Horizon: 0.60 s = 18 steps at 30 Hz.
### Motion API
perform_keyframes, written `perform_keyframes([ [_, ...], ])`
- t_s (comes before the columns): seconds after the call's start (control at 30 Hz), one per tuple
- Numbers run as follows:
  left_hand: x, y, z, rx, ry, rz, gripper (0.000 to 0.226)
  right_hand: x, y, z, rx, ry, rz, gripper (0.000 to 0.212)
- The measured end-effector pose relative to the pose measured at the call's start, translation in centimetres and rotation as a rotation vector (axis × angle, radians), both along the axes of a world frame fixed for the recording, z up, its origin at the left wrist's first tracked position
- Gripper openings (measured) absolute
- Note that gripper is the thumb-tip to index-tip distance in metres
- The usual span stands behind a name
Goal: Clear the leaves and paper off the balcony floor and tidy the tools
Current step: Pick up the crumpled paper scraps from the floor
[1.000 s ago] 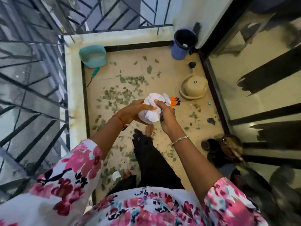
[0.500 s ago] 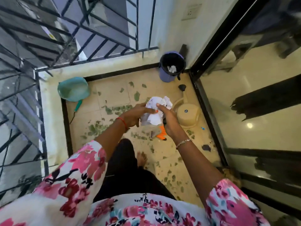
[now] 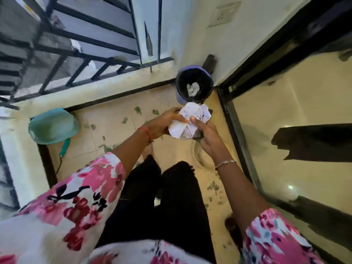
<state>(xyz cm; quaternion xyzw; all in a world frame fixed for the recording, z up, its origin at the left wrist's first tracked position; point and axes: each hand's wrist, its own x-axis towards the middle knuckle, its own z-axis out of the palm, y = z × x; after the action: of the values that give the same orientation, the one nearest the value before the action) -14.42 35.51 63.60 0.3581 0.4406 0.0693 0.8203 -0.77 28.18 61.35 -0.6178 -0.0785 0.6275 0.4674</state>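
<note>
- Paper wad (image 3: 187, 121): underside covered by left hand (image 3: 163, 124) and right hand (image 3: 207, 138); print too small to read.
- Dark object (image 3: 199, 135) under wad, in right palm: mostly hidden, kind unclear.
- Bin (image 3: 180, 97): near rim overlapped by wad; white scrap inside blurred.
- Round beige item (image 3: 200, 159) on floor: smeared, part behind right wrist.
- Leaves (image 3: 212, 186): blurred flecks.
- Dustpan (image 3: 53, 126): soft outline.
- Dark item (image 3: 231, 228) by right sleeve: part hidden.
- Railing (image 3: 76, 54): cut by top and left edges.

Railing (image 3: 76, 52), wall socket (image 3: 222, 15), glass door (image 3: 295, 96)!
Railing along the far edge, socket high above it, door lining the right edge.
</note>
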Motion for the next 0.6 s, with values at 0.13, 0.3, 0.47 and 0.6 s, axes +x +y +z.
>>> perform_keyframes([
  [0.13,3.4,6.4,-6.2,0.04,0.165,-0.007,0.023,3.9,6.7,-5.6,-0.006,0.0,-0.037,0.031],
  [0.3,8.3,11.8,-16.1,0.055,0.267,-0.032,0.038,9.1,13.3,-15.2,-0.056,0.003,-0.077,0.024],
  [0.47,13.7,15.5,-26.8,0.154,0.36,0.1,0.035,13.9,18.3,-25.0,-0.132,-0.044,-0.059,0.036],
  [0.6,17.5,18.2,-32.5,0.099,0.337,0.179,0.065,17.0,21.5,-29.9,-0.187,-0.115,-0.029,0.055],
])
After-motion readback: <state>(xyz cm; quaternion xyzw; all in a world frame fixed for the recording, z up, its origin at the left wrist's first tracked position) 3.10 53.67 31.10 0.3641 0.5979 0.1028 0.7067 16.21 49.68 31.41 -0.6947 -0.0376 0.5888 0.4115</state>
